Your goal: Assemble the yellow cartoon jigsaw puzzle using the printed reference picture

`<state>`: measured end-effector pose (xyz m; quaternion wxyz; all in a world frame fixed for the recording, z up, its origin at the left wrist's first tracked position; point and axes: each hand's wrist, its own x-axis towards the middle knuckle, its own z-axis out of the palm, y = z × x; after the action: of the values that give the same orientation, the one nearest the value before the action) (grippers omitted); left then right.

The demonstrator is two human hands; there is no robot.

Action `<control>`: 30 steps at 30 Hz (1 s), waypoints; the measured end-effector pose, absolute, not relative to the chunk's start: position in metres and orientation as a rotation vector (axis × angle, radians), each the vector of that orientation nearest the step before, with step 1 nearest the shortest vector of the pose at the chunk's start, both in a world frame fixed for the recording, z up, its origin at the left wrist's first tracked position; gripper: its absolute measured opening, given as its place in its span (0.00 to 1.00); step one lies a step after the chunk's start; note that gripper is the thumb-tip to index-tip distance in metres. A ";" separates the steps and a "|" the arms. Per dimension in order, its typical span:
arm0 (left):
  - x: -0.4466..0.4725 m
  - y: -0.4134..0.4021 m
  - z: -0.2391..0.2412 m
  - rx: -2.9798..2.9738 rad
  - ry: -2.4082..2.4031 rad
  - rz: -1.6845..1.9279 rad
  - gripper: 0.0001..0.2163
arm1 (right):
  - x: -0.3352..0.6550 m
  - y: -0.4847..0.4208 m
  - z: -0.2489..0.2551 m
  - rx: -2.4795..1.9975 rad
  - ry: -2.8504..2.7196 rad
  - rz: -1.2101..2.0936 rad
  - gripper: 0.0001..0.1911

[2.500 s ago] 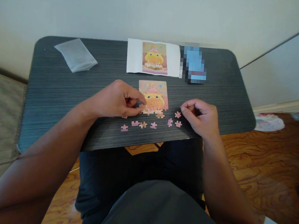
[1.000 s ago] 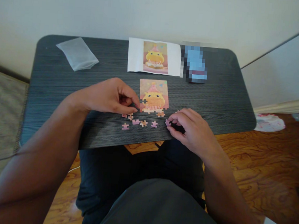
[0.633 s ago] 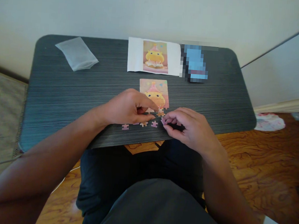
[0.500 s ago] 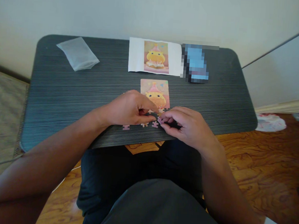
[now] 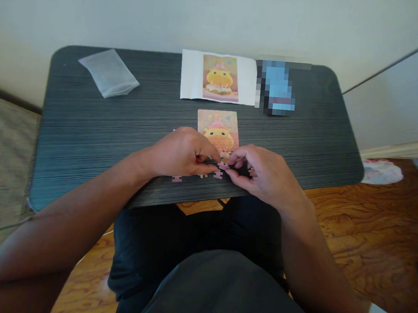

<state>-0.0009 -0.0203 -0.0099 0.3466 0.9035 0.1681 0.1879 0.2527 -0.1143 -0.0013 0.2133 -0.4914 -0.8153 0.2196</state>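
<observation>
A small pink jigsaw piece (image 5: 224, 166) lies between the fingertips of both hands, below the joined part of a jigsaw puzzle (image 5: 218, 134) that shows a yellow animal in a pink party hat. My right hand (image 5: 265, 175) pinches this piece from the right, thumb and fingers curled. From the left, the thumb and index finger of my left hand (image 5: 182, 152) close on its other edge. Loose pieces lie near the hands, among them a pink piece (image 5: 177, 178) and another pink piece (image 5: 218, 175). My left hand covers part of the puzzle's lower left.
A printed sheet (image 5: 191, 75) with the same picture lies at the back of the dark table (image 5: 88, 127). A clear plastic bag (image 5: 109, 74) is at the back left. To the right of the sheet is a blurred-out phone-like object (image 5: 277, 87).
The pink piece in my right fingers has turned flatter and now sits between both hands' fingertips. My right hand has shifted slightly; the left has barely moved.
</observation>
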 end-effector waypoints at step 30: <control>-0.020 -0.005 0.003 2.269 0.583 0.375 0.08 | 0.318 -0.136 -0.007 -1.522 -2.046 0.617 0.03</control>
<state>-0.0197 -0.0053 0.0028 0.3752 0.8866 0.2276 0.1463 0.3178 -0.1365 -0.0074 0.2560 -0.5608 -0.7539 0.2274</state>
